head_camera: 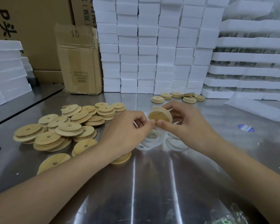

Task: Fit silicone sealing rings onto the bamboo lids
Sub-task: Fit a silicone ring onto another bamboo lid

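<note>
Both hands up over steel table [152,183]. Right hand [189,126] grips one bamboo lid [159,117] on edge, fingers curled round it. Left hand [128,128] pinches clear ring [135,124] against the lid's rim. Loose rings [152,141] lie beneath; bare lids [63,126] piled left.

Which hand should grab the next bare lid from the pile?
Probably left: the left hand sits beside the bare lid pile; the right hand grips the held lid farther off.

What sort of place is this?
Likely a packing or assembly bench in a small factory or warehouse: piles of identical bamboo lids on a steel table, stacked white foam blocks, cardboard cartons behind.
</note>
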A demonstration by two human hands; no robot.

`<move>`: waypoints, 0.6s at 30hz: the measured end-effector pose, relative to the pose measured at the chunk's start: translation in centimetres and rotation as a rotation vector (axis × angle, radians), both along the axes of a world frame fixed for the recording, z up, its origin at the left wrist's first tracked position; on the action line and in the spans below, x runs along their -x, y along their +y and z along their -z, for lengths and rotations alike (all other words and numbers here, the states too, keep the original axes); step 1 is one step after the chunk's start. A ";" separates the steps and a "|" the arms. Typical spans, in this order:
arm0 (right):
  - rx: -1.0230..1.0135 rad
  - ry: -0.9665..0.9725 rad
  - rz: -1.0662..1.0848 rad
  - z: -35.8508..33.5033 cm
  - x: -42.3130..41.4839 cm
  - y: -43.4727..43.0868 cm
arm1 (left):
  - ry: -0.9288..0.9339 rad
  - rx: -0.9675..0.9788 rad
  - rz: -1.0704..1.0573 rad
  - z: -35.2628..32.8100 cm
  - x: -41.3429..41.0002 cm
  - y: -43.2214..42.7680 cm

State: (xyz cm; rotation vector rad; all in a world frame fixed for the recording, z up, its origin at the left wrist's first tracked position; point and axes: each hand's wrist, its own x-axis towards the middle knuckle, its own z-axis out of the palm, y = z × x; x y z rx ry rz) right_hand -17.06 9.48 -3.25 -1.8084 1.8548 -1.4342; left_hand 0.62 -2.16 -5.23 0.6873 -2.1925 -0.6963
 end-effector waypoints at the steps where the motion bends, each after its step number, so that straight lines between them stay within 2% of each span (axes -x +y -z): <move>1: -0.001 0.003 0.000 0.1 0.0 0.0 | 0.000 -0.007 0.000 0.0 0.0 -0.1; 4: 0.005 -0.034 0.005 0.1 0.0 -0.1 | -0.010 -0.048 0.036 -0.1 0.0 -0.5; 11: 0.039 -0.457 -0.007 -0.1 0.6 0.0 | -0.025 -0.293 0.258 -2.4 -0.8 -0.9; 14: 0.003 -0.499 -0.013 0.2 0.6 -0.2 | -0.036 -0.354 0.302 -2.5 -1.2 -1.0; 18: -0.056 -0.473 -0.033 -0.3 0.9 -0.1 | 0.042 -0.321 0.295 -2.0 -0.9 -1.2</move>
